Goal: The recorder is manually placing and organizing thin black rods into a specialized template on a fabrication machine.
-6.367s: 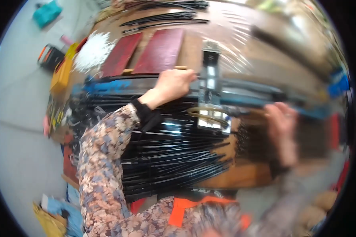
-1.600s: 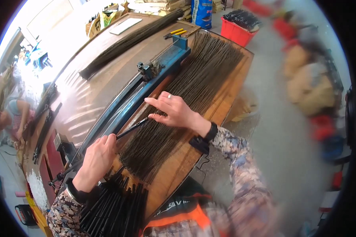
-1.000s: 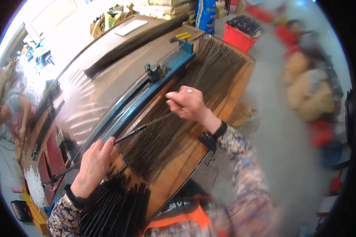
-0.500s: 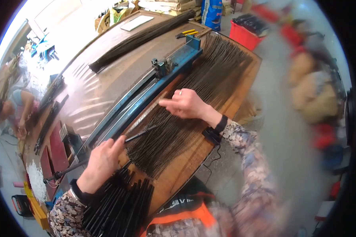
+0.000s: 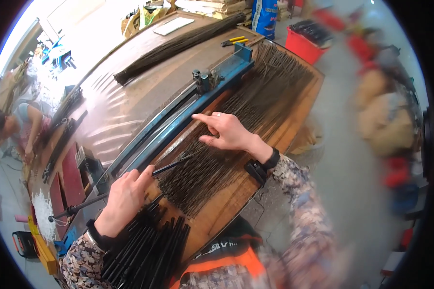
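Observation:
My left hand [image 5: 128, 196] is closed around a thin black tube [image 5: 171, 166], whose far end points up and right. Beneath that end lies a broad layer of long, thin, coiled dark wires [image 5: 193, 185] on a wooden board. Over these wires is my right hand [image 5: 232, 134], its index finger stretched out and its thumb apart, with nothing seen between them. The right fingertip is close to the edge of a long blue metal rail fixture [image 5: 176, 126] that carries a small clamp block [image 5: 205, 82]. Below my left hand rests a bundle of black tubes [image 5: 152, 250].
Behind the rail lie a dark wire bundle [image 5: 178, 47], yellow-handled pliers [image 5: 235, 41] and a white panel [image 5: 173, 26]. A red bin [image 5: 304, 45] stands beyond the table's far right corner. Another person [image 5: 26, 127] works at far left. A black box [image 5: 256, 172] sits at the table's right edge.
My right hand has gone from closed fingers to an outstretched index finger with the thumb apart. My left hand keeps hold of the tube in nearly the same place. The view has shifted slightly.

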Demonstrator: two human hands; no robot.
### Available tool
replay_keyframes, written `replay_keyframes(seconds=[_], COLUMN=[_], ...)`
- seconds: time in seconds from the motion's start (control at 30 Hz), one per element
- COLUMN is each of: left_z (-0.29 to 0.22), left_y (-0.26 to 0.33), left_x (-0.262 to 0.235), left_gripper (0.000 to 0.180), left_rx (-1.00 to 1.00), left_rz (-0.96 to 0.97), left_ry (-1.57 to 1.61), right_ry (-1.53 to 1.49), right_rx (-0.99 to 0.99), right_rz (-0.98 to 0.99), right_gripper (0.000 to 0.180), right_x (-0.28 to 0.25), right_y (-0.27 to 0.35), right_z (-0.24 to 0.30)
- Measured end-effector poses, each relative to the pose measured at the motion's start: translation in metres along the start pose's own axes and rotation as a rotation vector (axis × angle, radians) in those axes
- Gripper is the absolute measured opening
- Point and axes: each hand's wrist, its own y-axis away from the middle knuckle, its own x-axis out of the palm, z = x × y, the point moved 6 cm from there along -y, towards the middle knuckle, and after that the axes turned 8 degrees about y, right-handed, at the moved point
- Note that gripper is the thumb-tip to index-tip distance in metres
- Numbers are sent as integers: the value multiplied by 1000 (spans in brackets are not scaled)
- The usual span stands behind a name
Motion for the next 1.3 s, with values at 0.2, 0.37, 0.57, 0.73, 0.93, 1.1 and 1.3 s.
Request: replay_keyframes(seconds=[0.2,0.37,0.57,0.73,0.93,1.1,1.3], left_z=[-7,-26,-50,-57,-44,-33,-15], left_y=[5,5,21,43,18,23,33], left_x=[8,7,-2,-11,-1,-22,-34], left_gripper=[46,50,53,55,56,51,42], left_rx=[19,75,102,51,26,-89,-162], left_rz=[79,80,137,156,138,24,-84], left_ry=[78,124,168,182,135,53,-22], right_ry=[-370,736,990,966,1128,304,-321], right_rx=[88,532,762,790,505,117,170], right_rz=[51,-130,198,325,-136,-40,155], right_gripper=[22,31,47,37,32,22,16], right_x=[2,-76,-107,-107,-131,-54,-28], right_y=[9,14,41,40,26,11,20], right_z=[-48,-216,-294,-272,-266,-144,7])
